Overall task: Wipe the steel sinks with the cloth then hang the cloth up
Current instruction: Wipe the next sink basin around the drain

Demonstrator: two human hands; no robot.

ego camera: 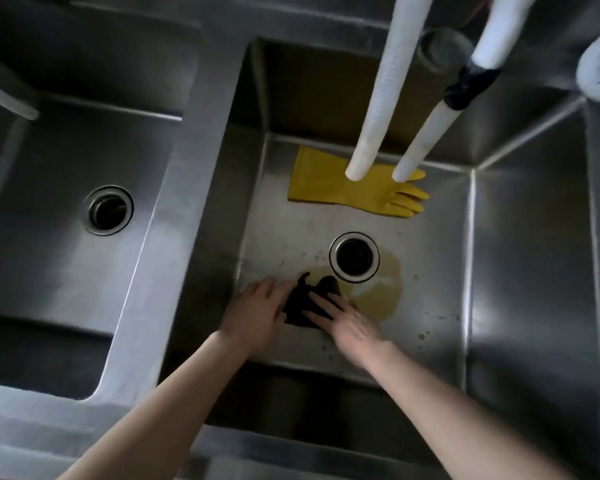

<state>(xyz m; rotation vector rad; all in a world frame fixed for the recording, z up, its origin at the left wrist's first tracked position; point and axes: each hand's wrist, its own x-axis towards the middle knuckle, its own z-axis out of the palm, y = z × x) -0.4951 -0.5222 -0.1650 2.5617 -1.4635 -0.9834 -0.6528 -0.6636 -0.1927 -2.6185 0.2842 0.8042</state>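
Note:
A dark cloth [300,301] lies bunched on the floor of the middle steel sink [430,271], just left of its drain [354,257]. My left hand [257,311] grips the cloth's left edge. My right hand [343,317] presses flat on the cloth's right side, fingers spread and blurred. A yellowish puddle [381,289] spreads right of the cloth beside the drain. A second steel sink [49,271] with its own drain [107,210] sits to the left.
A yellow rubber glove [354,188] lies flat at the back of the middle sink. Two white hoses [378,116] hang down over it. A steel divider [181,209] separates the sinks. A third basin's wall [596,237] rises at the right.

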